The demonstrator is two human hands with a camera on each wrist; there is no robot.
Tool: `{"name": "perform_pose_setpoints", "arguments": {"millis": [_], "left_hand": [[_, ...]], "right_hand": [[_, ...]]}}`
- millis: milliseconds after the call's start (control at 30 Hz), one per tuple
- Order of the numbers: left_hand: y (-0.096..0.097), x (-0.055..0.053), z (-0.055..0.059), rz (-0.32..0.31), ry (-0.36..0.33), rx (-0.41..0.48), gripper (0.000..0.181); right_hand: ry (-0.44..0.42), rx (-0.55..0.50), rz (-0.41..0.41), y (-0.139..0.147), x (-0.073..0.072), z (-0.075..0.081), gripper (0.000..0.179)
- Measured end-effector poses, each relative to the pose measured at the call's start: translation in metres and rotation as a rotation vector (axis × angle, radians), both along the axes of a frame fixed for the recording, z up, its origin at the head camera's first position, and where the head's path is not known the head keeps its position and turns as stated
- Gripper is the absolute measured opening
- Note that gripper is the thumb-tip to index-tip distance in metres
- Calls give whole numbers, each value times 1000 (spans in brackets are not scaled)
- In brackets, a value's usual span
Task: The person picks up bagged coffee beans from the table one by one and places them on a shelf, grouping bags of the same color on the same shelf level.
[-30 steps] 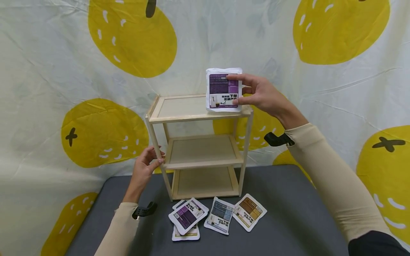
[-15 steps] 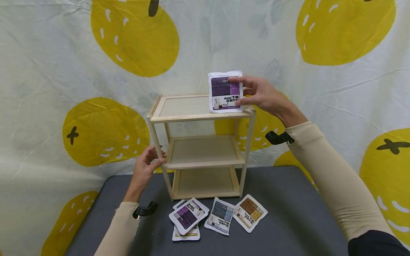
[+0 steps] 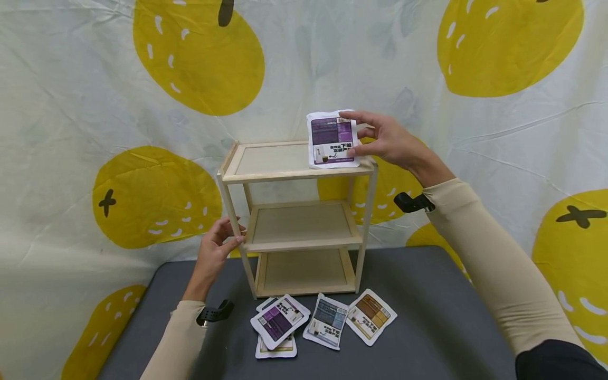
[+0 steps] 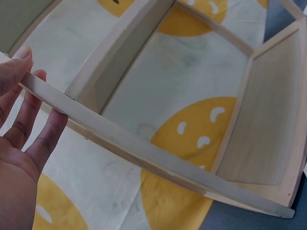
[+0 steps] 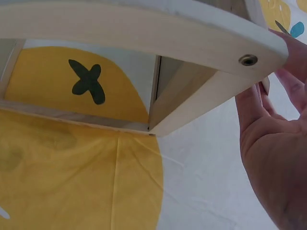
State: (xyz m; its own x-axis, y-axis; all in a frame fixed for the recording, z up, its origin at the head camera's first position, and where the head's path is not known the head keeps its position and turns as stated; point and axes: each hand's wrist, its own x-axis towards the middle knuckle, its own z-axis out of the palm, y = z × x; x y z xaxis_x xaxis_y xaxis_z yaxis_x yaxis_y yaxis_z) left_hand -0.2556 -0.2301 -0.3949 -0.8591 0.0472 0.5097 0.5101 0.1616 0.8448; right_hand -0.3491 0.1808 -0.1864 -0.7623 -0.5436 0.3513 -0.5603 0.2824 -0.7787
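My right hand [image 3: 391, 142] pinches a purple-and-white sachet [image 3: 328, 134] by its right side, one finger near the top and the thumb lower on its face. The sachet stands nearly upright at the right end of the top board of a small three-tier wooden shelf [image 3: 304, 244]; whether its lower edge touches the board I cannot tell. In the right wrist view, the shelf's top corner [image 5: 248, 60] hides the sachet and part of the fingers. At the shelf's left front post [image 4: 120, 136], my left hand [image 3: 216, 248] grips the wood, thumb in front and fingers behind.
Before the shelf on the dark grey table [image 3: 418, 316] lie a small pile with a purple sachet [image 3: 280, 322] on top, a blue-grey sachet [image 3: 325, 321] and a brown one [image 3: 371, 316]. A lemon-patterned cloth [image 3: 294, 63] hangs close behind the shelf.
The top edge of the sachet in my right hand has come down, while its lower edge has barely moved. My left hand keeps its hold on the post.
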Motion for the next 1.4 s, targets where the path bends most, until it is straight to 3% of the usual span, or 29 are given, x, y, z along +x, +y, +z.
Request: {"name": "perform_pose_setpoints", "arguments": {"millis": [467, 667, 900, 1100, 1400], "left_hand": [[1, -5, 1, 4, -8, -12, 47], [0, -10, -5, 7, 0, -8, 45], [2, -11, -1, 3, -5, -9, 45], [-4, -25, -18, 6, 14, -11, 42], [-6, -24, -21, -11, 30, -15, 39]], "right_hand": [[192, 73, -83, 5, -3, 1, 74], [152, 0, -29, 5, 0, -4, 70], [126, -26, 44, 4, 6, -4, 69], [115, -8, 66, 1, 11, -6, 68], [96, -37, 103, 0, 20, -8, 68]]}}
